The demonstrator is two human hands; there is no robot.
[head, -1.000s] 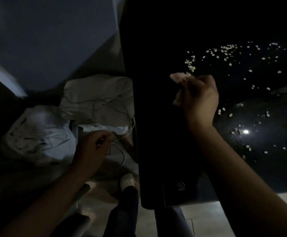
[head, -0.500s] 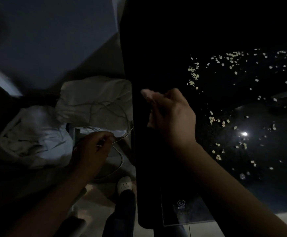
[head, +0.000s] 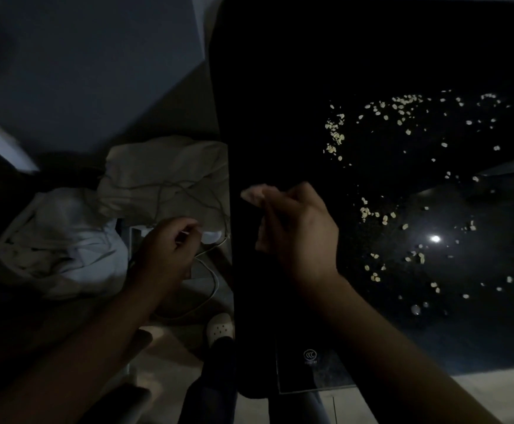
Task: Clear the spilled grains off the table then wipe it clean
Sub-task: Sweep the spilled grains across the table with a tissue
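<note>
Moved: right hand (head: 298,231) has backed off the thick clump of grains (head: 335,137) it was on a second ago. It's now pulled in closer to the person, near the table's left edge. Left hand (head: 167,249) hasn't budged.
Table (head: 372,56): glossy black top, takes up everything beyond and to the right of the right hand.
Fabric bundle (head: 164,172): pale and crumpled, off the table, just beyond the left hand, with thin dark cords draped over it.
Right hand: clenched round a pinkish wad (head: 254,192), cloth or tissue, honestly can't tell. One end pokes out past the knuckles on the left.
Left hand: off to the left of the table edge, fingers curled, looks to be pinching a thin white cable (head: 214,280) that loops back toward the person.
Grains, where: all beyond and to the right of the right hand, the nearest ones just right of its wrist. The left hand is well apart from them, with the table edge in between.
Shoe (head: 219,328): white clog with holes, between the two forearms, right by the table edge.
Grains, look: small pale flat flakes, a dense streak beyond the right hand and loose scatter further right, around a bright light reflection (head: 435,239).
</note>
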